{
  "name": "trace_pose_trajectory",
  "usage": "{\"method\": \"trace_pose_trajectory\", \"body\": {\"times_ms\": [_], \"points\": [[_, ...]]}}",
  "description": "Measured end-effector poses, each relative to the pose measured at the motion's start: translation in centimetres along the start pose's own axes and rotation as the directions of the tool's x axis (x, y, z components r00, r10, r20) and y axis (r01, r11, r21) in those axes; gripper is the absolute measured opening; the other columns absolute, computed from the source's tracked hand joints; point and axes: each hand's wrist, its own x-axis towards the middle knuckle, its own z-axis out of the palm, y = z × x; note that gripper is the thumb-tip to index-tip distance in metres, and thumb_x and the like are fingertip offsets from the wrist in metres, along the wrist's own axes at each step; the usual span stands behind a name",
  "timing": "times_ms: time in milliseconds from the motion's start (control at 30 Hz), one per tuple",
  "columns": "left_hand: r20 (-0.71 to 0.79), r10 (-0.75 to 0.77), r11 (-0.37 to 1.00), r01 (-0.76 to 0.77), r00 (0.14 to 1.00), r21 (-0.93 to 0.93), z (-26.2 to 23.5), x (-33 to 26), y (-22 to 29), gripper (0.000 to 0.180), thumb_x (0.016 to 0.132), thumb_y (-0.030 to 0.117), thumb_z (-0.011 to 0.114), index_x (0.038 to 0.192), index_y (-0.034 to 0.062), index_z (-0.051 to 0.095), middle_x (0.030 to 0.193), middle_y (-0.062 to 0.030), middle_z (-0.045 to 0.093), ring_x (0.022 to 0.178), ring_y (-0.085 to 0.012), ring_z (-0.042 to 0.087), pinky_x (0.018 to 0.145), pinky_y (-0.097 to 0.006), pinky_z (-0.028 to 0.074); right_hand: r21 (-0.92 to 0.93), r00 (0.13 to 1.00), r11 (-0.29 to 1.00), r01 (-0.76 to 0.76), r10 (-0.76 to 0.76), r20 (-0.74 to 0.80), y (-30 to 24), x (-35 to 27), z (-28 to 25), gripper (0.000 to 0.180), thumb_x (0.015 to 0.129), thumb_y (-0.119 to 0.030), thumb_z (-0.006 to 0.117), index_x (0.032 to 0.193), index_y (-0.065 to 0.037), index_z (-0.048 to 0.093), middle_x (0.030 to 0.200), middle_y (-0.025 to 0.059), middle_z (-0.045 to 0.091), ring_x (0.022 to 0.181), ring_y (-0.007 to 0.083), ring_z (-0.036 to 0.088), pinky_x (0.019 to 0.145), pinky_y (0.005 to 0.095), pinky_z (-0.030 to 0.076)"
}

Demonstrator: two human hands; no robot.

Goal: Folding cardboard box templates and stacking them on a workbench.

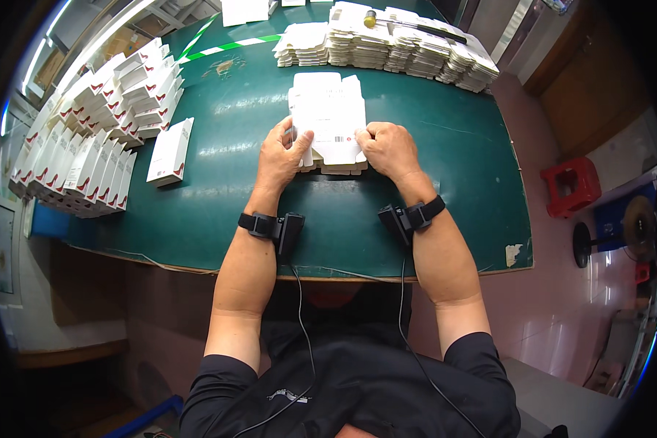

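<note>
bright overhead light glares off the green table point(431, 146), focus sharp centrally, fisheye bending and darkening the rim.

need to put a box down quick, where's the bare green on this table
Bare table lies right of the right hand, out to the edge. More runs along the near edge, and between the single upright box and the left hand. The left side is crowded with finished boxes, the far edge with flat carton stacks. Both hands hold the white carton blank at centre.
</note>
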Motion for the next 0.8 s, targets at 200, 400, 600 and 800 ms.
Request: {"method": "trace_pose_trajectory", "body": {"times_ms": [200,400,600,800], "points": [[0.037,0.03,0.999,-0.028,0.999,-0.04,0.7,-0.3,0.3,0.066,0.093,0.016,0.077,0.143,-0.0099,0.043,0.132,-0.0222,0.062,0.115,-0.0225,0.065,0.097,-0.033,0.054,0.078,0.973,0.987,0.137,-0.12,-0.196,1.2,0.7,2.3,0.045,0.089,-0.03,0.067,0.123,0.0,0.064,0.115,0.0212,0.07,0.096,0.0324,0.071,0.086,0.0399,0.055],[0.042,0.036,0.996,-0.033,0.998,-0.079,0.6,-0.2,-0.1,0.067,0.091,0.01,0.077,0.143,-0.0119,0.042,0.136,-0.0215,0.059,0.123,-0.0242,0.061,0.101,-0.034,0.051,0.311,0.989,0.945,0.099,-0.059,-0.134,1.6,1.2,2.5,0.053,0.086,-0.016,0.071,0.133,0.005,0.057,0.124,0.0213,0.068,0.105,0.0284,0.07,0.094,0.036,0.054],[0.049,0.062,0.998,-0.062,0.997,0.006,-0.1,0.5,-1.4,0.065,0.09,0.009,0.076,0.142,-0.0119,0.043,0.135,-0.0205,0.061,0.121,-0.0241,0.062,0.102,-0.034,0.05,0.644,1.0,0.765,-0.009,-0.007,0.021,1.9,1.8,3.2,0.059,0.082,-0.004,0.074,0.136,0.009,0.053,0.128,0.0201,0.065,0.108,0.0255,0.068,0.096,0.0355,0.054],[0.111,0.078,0.981,-0.096,0.991,0.167,-0.9,0.9,-1.9,0.064,0.087,0.021,0.078,0.139,-0.007,0.052,0.124,-0.0204,0.067,0.114,-0.024,0.064,0.097,-0.036,0.052,0.743,0.995,0.668,0.031,-0.09,0.039,1.8,1.5,3.3,0.062,0.081,-0.004,0.074,0.137,0.008,0.052,0.127,0.019,0.065,0.111,0.0236,0.065,0.096,0.0356,0.054]]}}
